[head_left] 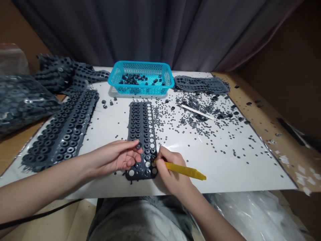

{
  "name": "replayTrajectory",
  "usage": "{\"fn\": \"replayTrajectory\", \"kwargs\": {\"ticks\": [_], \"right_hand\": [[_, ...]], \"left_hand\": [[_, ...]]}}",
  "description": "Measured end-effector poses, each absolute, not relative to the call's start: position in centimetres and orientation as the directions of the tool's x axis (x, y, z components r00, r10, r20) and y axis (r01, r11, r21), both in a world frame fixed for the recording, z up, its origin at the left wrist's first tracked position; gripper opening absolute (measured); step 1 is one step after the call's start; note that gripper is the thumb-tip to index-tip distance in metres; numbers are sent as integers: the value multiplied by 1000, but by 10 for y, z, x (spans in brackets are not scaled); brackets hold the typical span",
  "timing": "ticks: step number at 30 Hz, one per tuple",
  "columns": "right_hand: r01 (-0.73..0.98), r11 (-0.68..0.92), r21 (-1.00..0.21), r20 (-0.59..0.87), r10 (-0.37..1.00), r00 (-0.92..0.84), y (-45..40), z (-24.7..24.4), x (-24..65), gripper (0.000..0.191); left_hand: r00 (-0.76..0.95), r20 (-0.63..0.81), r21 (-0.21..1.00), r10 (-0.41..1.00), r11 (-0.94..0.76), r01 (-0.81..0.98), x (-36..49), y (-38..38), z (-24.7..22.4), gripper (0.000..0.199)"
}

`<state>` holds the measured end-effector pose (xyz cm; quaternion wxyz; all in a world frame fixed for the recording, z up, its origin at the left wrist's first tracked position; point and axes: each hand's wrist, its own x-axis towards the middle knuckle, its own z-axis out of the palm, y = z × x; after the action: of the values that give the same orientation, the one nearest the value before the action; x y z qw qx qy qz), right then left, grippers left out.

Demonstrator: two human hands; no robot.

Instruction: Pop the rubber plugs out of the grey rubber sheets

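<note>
In front of me lies a dark grey rubber strip (142,140) moulded with rows of rings; its right column and a few lower spots show white open holes. My left hand (122,155) is over the strip's lower left part, thumb and forefinger closed on a small black rubber ring (138,146). At the lower right edge, my right hand (173,169) grips a yellow pen-like tool (187,170), its back end pointing right. The tool's tip reaches the strip's right column but is mostly hidden by my fingers.
A blue basket (140,89) with black rings stands behind the strip. Another ringed sheet (62,130) and a plastic bag of rings (22,103) are at left. Small black discs (200,117), a white stick (197,112) and a stacked sheet (200,84) lie at right.
</note>
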<state>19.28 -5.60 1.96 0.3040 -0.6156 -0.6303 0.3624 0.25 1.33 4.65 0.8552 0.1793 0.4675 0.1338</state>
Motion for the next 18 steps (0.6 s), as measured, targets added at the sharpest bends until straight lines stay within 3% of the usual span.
{"fn": "replayTrajectory", "kwargs": {"ticks": [5, 7, 10, 13, 15, 16, 18], "right_hand": [[549, -24, -835, -55, 998, -41, -55, 21, 193, 15], [554, -22, -832, -52, 998, -38, -54, 22, 193, 16], [557, -20, -830, -49, 998, -37, -55, 22, 193, 16], [549, -20, -836, -51, 998, -42, -55, 22, 193, 16], [543, -21, -840, -54, 998, -44, -56, 23, 193, 16], [541, -22, -841, -56, 997, -46, -56, 23, 193, 15], [542, -22, -840, -57, 997, -48, -56, 22, 193, 15]], "left_hand": [[549, -756, 421, 357, 907, -11, 2, 15, 45, 25], [584, -691, 509, 425, 861, -25, 2, 16, 44, 18], [618, -575, 649, 537, 758, -55, 4, 19, 46, 26], [613, -528, 756, 587, 655, 23, 9, 21, 50, 26], [605, -466, 875, 645, 439, 206, 14, 22, 52, 19], [621, -398, 915, 675, 246, 320, 16, 22, 52, 16], [714, -215, 856, 666, -224, 466, 20, 22, 51, 14]]}}
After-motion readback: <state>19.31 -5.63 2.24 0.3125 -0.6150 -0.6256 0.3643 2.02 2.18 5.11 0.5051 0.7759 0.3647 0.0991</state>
